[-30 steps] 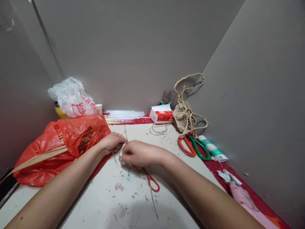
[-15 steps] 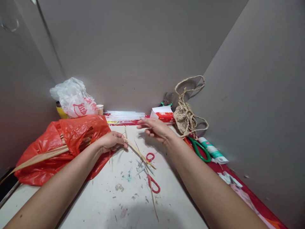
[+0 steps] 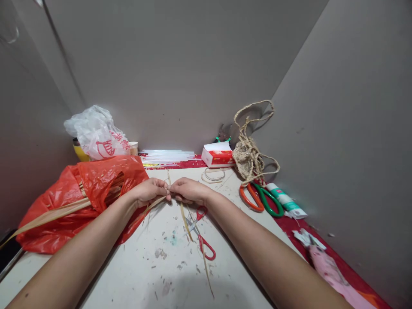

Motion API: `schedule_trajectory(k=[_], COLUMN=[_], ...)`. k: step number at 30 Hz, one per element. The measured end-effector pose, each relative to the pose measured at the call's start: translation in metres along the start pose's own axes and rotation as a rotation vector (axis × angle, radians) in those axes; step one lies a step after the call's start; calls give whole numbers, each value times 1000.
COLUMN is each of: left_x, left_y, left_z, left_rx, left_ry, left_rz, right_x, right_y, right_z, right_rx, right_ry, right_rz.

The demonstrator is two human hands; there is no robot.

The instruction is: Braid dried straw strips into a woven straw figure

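Note:
My left hand pinches thin tan strips of dried plant fibre over the white tabletop. Right against it, my right hand is closed on the same strips, thumb and fingertips meeting those of the left. The crossing point between the fingertips is mostly hidden. One flat strip end hangs below my right hand, and another leans out to the left. Just below lie red-handled scissors with spread blades, a long thin strip lying across them.
A red plastic bag holding more strips lies on the left, a white bag behind it. Along the back are clear sticks, a red-and-white box and coiled rope. Green-handled scissors and a tube sit right.
My right hand has come down and left from above the table to meet the left hand and close on the strips. The flat strip has swung from lying rightward to hanging down.

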State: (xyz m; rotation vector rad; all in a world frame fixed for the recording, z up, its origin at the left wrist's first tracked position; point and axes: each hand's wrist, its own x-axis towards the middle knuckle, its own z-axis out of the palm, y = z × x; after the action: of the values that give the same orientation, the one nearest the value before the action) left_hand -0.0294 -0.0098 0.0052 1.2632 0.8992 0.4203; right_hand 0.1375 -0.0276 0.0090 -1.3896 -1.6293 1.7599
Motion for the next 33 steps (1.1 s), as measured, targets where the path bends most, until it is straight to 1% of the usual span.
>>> schedule_trajectory(k=[3, 7, 9, 13, 15, 18, 22, 24, 27, 30, 33], left_x=[2, 0, -1, -1, -1, -3, -12, -18, -24, -24, -24], left_y=[0, 5, 6, 4, 3, 5, 17, 24, 26, 17, 5], left_z=[0, 0, -1, 0, 0, -1, 2, 8, 25, 45, 61], left_rx=[24, 113, 163, 296, 382, 571, 825, 912, 988, 1047, 1086], left_ry=[-69, -77, -50, 40, 67, 110, 235, 279, 321, 392, 416], left_rz=[61, 60, 50, 30, 45, 81, 102, 112, 120, 109, 122], right_x=[-1, -1, -1, 1, 2, 4, 5, 5, 4, 2, 0], right_y=[0, -1, 0, 2, 3, 4, 5, 5, 5, 4, 4], right_z=[-5, -9, -10, -9, -7, -2, 5, 8, 9, 9, 7], right_rx=[-45, -56, -38, 50, 80, 67, -21, -16, 114, 248, 282], right_ry=[-39, -73, -84, -81, -52, 2, 113, 132, 87, 62, 42], right_rz=[14, 20, 9, 9, 15, 1, 15, 13, -19, -2, 6])
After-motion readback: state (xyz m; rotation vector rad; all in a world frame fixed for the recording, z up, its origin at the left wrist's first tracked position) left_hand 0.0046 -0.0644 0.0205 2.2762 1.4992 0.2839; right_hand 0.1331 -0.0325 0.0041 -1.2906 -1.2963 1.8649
